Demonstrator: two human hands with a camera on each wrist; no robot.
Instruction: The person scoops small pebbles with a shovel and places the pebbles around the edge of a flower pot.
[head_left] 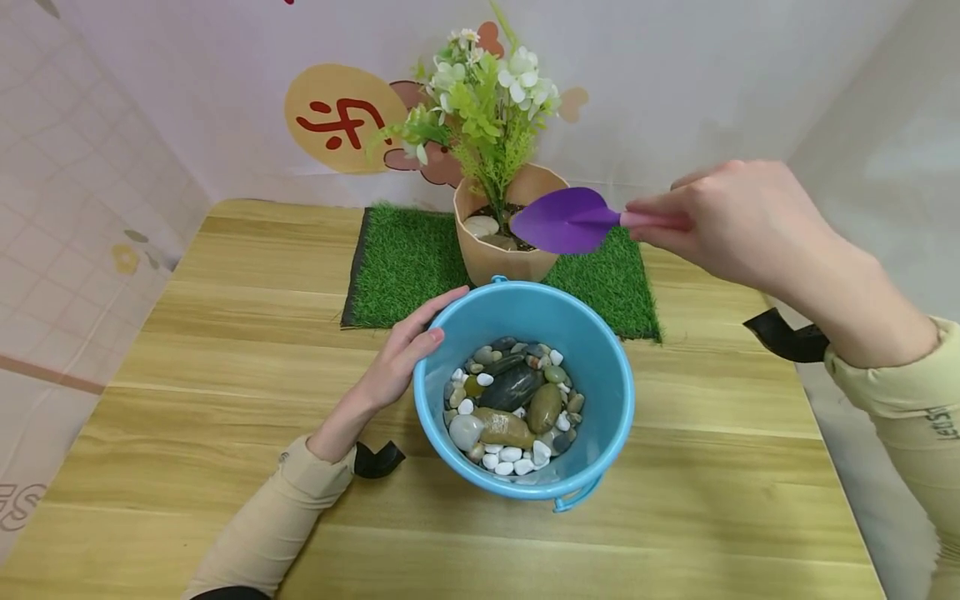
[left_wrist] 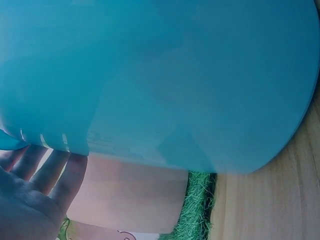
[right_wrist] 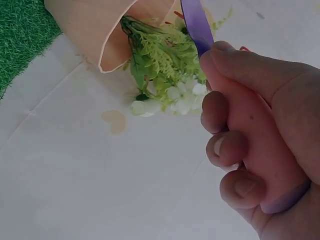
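Note:
My right hand [head_left: 757, 221] grips the pink handle [right_wrist: 255, 140] of a garden trowel with a purple blade [head_left: 562, 221], fingers curled round it. The blade is held in the air, overlapping the right side of the peach flower pot [head_left: 502, 262] in the head view; no load shows on it. Green leaves and white flowers [head_left: 521, 79] rise from the pot, with stones and dark soil at their base. My left hand [head_left: 393, 358] rests against the left side of a blue bucket [head_left: 628, 392], its fingers fairly straight along the outer wall [left_wrist: 150, 100]. Pebbles [head_left: 512, 386] cover the bucket's bottom.
Under the pot lies a green artificial grass mat [head_left: 405, 250], near the table's back edge. The bucket stands on the wooden table [head_left: 247, 358] in front of the pot, its handle hanging at the near right. Behind rises a pale printed wall covering [head_left: 660, 83].

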